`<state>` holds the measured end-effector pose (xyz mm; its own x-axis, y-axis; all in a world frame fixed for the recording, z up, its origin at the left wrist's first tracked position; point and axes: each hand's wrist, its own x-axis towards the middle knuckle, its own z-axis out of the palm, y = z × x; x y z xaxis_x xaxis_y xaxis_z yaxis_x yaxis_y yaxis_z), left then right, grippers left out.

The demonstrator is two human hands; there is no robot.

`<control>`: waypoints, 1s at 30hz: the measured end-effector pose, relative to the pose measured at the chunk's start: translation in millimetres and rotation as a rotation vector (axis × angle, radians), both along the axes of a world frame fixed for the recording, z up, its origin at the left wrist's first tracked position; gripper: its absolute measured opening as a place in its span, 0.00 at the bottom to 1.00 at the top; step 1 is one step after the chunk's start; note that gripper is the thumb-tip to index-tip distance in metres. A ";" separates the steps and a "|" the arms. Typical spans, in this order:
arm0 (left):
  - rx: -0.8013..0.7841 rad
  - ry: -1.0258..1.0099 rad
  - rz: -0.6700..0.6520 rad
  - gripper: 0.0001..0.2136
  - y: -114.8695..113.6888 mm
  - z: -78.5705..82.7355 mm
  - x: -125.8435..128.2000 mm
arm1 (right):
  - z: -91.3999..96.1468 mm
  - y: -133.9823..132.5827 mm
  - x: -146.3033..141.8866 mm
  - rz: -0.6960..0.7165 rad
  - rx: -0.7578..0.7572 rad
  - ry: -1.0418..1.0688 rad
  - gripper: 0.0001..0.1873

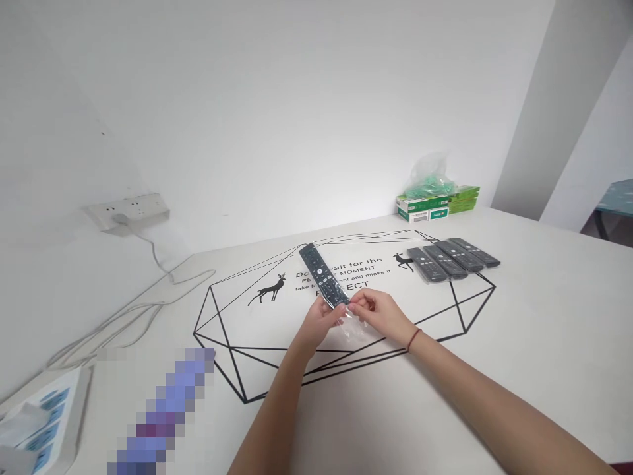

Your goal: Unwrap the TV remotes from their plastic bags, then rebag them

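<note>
A black remote control [322, 274] is held tilted over the middle of the printed table, its near end between my hands. Clear plastic wrap [353, 326] hangs loose from that near end. My left hand [319, 322] grips the lower end of the remote, thumb on top. Closed in a pinch, my right hand [378, 311] holds the plastic beside the remote's near end. To the right lie several more black remotes [452, 258] in clear wrapping, side by side in a row.
Green-and-white boxes [422, 206] with a clear plastic bag [429, 175] on top stand against the wall. At left are a power strip [131, 212], grey cables [143, 307] and a tissue box [79, 402]. A blurred-out bluish object [168, 409] lies at the near left.
</note>
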<state>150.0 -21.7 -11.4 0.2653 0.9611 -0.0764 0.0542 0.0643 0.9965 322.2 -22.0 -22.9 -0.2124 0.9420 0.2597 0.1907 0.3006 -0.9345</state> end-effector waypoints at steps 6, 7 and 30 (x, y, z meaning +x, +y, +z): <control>0.001 -0.025 -0.023 0.21 0.8 0.7 -0.1 | 0.2 -2.0 3.2 0.037 0.098 -0.055 0.16; 0.007 -0.019 -0.042 0.22 1.1 1.2 -0.8 | 1.0 -3.1 4.3 0.052 0.158 -0.122 0.18; 0.259 0.337 -0.114 0.18 -4.4 5.8 2.9 | 2.0 -2.9 12.7 -0.229 0.748 -0.716 0.21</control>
<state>152.9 -26.1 -5.5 0.3726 0.9258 0.0630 0.3710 -0.2108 0.9044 334.9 -24.9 -20.8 -0.3832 0.6308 0.6747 0.7485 0.6401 -0.1734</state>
